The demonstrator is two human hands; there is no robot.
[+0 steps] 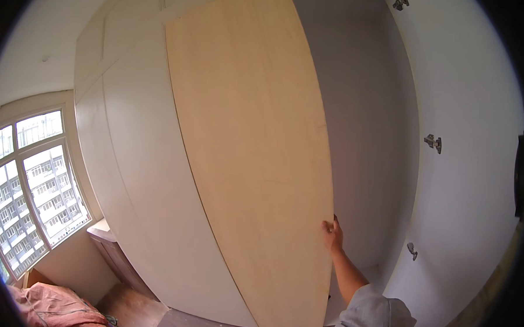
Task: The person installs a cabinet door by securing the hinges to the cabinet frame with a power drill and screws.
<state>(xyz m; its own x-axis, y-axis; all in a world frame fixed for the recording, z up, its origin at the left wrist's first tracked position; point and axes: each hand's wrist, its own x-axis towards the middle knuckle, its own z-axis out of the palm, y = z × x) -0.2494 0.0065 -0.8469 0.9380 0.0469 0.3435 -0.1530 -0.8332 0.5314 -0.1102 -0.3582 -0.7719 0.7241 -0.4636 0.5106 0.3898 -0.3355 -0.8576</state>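
Note:
A tall, pale wood-coloured wardrobe door (246, 133) fills the middle of the view. My right hand (332, 234) grips its right edge in the lower part, with the thumb against the front face. The other fingers wrap round the edge and are partly hidden. My right forearm comes up from the lower right in a grey sleeve. To the right of that edge the wardrobe's grey interior (366, 121) shows. My left hand is out of view.
A white door (469, 172) with several metal hinges (432, 143) stands at the right. White wardrobe panels (139, 158) lie left of the wood door. At the far left are a window (36, 183), a low brown cabinet (120, 259) and a pink cloth heap (57, 306).

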